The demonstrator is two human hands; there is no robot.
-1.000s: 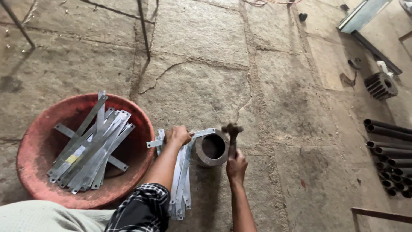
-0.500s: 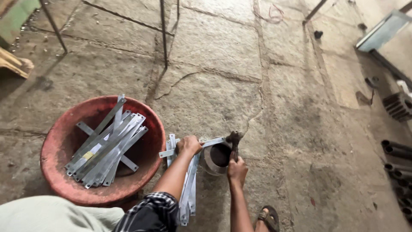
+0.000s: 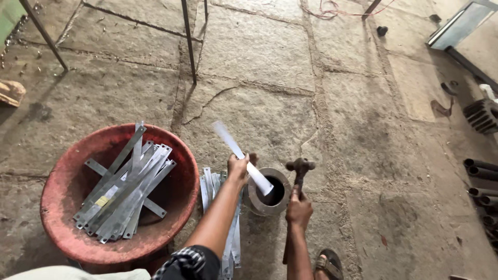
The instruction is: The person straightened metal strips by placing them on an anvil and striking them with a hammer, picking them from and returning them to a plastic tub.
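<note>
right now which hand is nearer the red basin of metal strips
Left. The left hand grips a metal strip just right of the red basin; the right hand holds the hammer farther right, beyond the metal ring.

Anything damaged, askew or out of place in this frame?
A crack runs through the stone floor slab above the red basin. The strips in it lie crisscrossed. Otherwise nothing stands out.

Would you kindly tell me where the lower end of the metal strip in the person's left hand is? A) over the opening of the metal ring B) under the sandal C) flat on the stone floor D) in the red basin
A: the left hand holds the metal strip slanted, its lower end over the dark opening of the metal ring, beside the hammer in the right hand.
</note>
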